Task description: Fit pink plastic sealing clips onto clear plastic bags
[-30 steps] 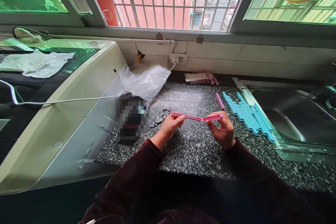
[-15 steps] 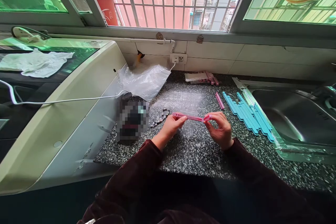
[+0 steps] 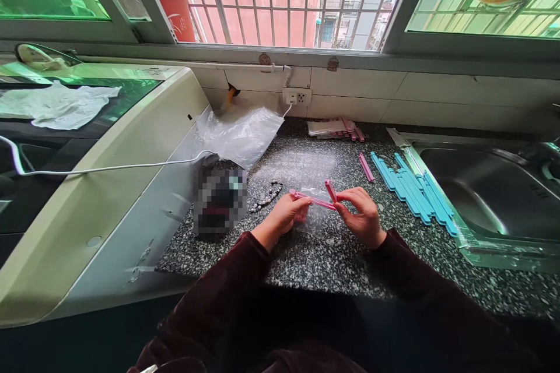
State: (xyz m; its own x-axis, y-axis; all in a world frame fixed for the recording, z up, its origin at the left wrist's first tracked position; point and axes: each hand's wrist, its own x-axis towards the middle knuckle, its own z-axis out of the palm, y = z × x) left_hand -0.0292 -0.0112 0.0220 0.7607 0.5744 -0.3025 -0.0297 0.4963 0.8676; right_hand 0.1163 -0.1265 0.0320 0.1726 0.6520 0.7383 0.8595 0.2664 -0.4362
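Over the speckled counter, my left hand (image 3: 286, 210) pinches one end of a slim pink bag clip (image 3: 321, 203) and the edge of a small clear plastic bag (image 3: 315, 222). At the clip's other end are the fingertips of my right hand (image 3: 361, 215), closed round it. From there a short pink piece (image 3: 331, 189) of it stands up at an angle. The bag hangs below the strip, partly behind my left fingers. Its contents, if any, cannot be made out.
Several blue clips (image 3: 413, 189) lie right of my hands, beside the sink (image 3: 476, 186). A single pink clip (image 3: 366, 168) and a stack of clear bags (image 3: 328, 128) lie farther back. Left are a beaded string (image 3: 266, 197), a blurred dark object (image 3: 220, 201) and a plastic sheet (image 3: 245, 134).
The pink piece at my right fingertips has swung from lying nearly along the strip to pointing upward. My right hand has shifted slightly left; the left still grips its end.
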